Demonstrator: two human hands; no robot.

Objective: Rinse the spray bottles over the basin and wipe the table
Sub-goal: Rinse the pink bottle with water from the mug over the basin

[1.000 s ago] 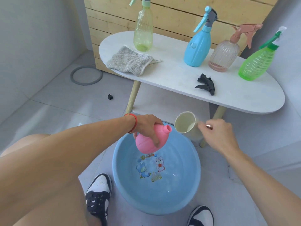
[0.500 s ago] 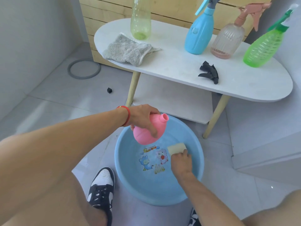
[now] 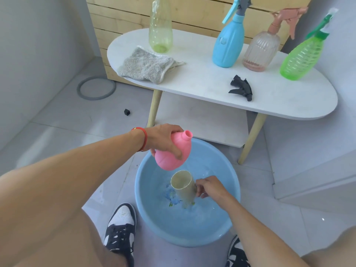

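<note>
My left hand [image 3: 165,138] grips a pink spray bottle body [image 3: 169,156] with no nozzle, tilted over the blue basin [image 3: 146,205] of water on the floor. My right hand [image 3: 209,186] holds a beige cup [image 3: 183,186] by its handle, just above the water, its mouth facing up toward me. On the white table [image 3: 202,81] stand a yellow-green bottle [image 3: 160,29], a blue spray bottle [image 3: 228,45], a clear pink-topped one [image 3: 260,51] and a green one [image 3: 300,58]. A grey cloth [image 3: 144,66] and a black spray nozzle [image 3: 241,88] lie on the table.
A grey ring [image 3: 96,87] and a small black piece [image 3: 127,112] lie on the tiled floor to the left. My two shoes [image 3: 120,228] flank the basin's near side. A lower shelf [image 3: 202,124] sits under the table, a wooden panel behind it.
My right hand dipped the cup down into the basin water and has now lifted it back out, mouth up. The pink bottle stayed in my left hand over the basin.
</note>
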